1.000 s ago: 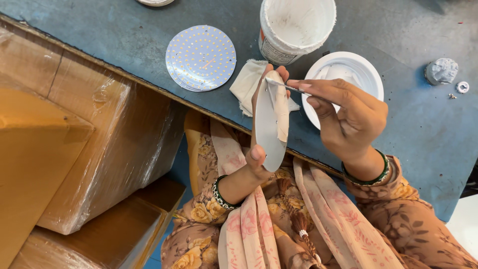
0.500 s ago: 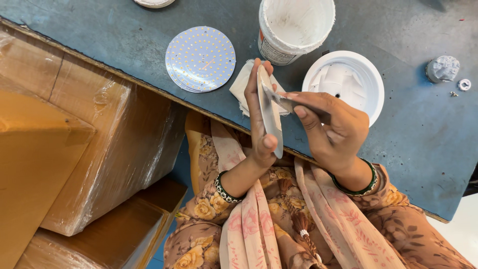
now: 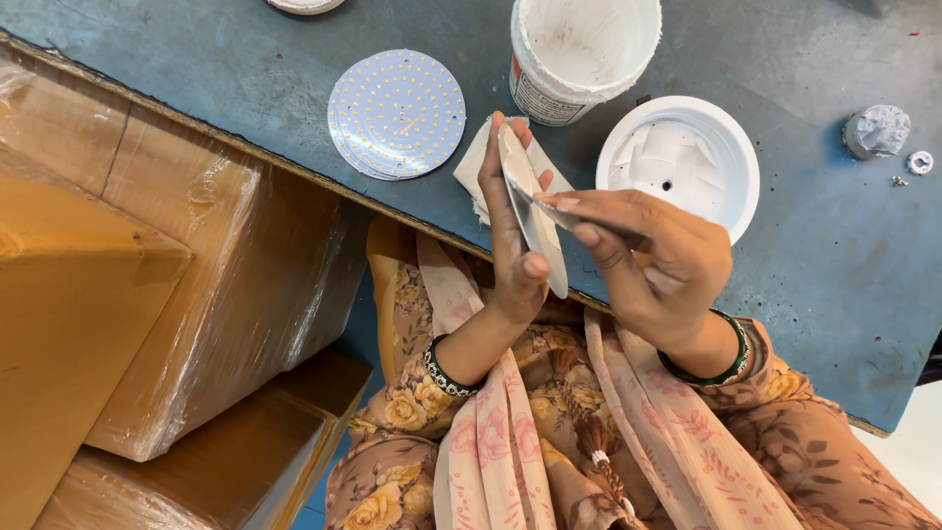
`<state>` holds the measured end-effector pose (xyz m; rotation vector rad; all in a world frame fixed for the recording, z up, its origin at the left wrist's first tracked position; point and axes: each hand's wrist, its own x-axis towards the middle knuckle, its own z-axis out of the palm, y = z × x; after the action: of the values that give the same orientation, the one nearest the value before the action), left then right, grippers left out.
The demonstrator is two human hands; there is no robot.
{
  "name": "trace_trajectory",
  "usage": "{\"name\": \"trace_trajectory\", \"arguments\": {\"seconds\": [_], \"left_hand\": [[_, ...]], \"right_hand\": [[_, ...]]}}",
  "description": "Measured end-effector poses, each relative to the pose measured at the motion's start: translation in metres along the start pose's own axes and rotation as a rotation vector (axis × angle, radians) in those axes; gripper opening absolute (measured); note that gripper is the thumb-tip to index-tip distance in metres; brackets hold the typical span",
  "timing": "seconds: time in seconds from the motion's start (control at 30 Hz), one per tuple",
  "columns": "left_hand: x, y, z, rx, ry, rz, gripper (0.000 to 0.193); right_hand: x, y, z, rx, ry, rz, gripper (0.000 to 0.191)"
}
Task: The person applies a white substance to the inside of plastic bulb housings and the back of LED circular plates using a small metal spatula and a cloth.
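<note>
While the left hand (image 3: 510, 231) grips a thin round disc (image 3: 531, 208) edge-on, thumb low on its rim and fingers wrapped behind, the work sits just above the near table edge.

Change: compared with a second ago, the disc has turned from a broad white face to a narrow edge toward the camera, and both hands have drifted slightly left.
Meaning: judging by this, the work on the disc's face continues rather than being finished.
Right hand (image 3: 648, 260): closed in a pinch on a small flat tool (image 3: 549, 208) whose tip meets the disc.
Disc plates: one in hand; a stack of dotted round plates (image 3: 397, 113) lies on the blue table (image 3: 814, 265), count unclear.
Buckets: one white bucket (image 3: 579, 54).
Housings: one white round housing (image 3: 679, 165), just right of the hands.
Cloth: one folded rag (image 3: 479, 167) behind the left hand.
Small parts: one grey knob (image 3: 875, 130), one white ring (image 3: 919, 162).
Boxes: wrapped cartons (image 3: 167, 294), at least three.
</note>
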<state>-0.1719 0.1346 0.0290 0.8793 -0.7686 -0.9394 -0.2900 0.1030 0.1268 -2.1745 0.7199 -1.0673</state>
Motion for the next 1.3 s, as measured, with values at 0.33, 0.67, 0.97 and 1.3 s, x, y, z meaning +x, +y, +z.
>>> {"name": "trace_trajectory", "arguments": {"seconds": [0.33, 0.67, 0.97, 1.3], "left_hand": [[-0.012, 0.001, 0.004, -0.177, 0.023, -0.049, 0.142], [-0.029, -0.013, 0.004, -0.512, -0.013, -0.134, 0.126], [-0.033, -0.019, 0.007, -0.701, 0.038, -0.180, 0.110], [-0.025, -0.006, 0.010, -0.650, 0.184, -0.215, 0.103]], "right_hand": [[-0.013, -0.010, -0.003, 0.008, -0.084, -0.131, 0.019], [-0.020, -0.008, -0.007, -0.010, -0.114, -0.267, 0.025], [-0.033, -0.011, -0.012, -0.042, -0.116, -0.285, 0.030], [-0.048, -0.016, -0.011, -0.043, -0.169, -0.303, 0.034]]}}
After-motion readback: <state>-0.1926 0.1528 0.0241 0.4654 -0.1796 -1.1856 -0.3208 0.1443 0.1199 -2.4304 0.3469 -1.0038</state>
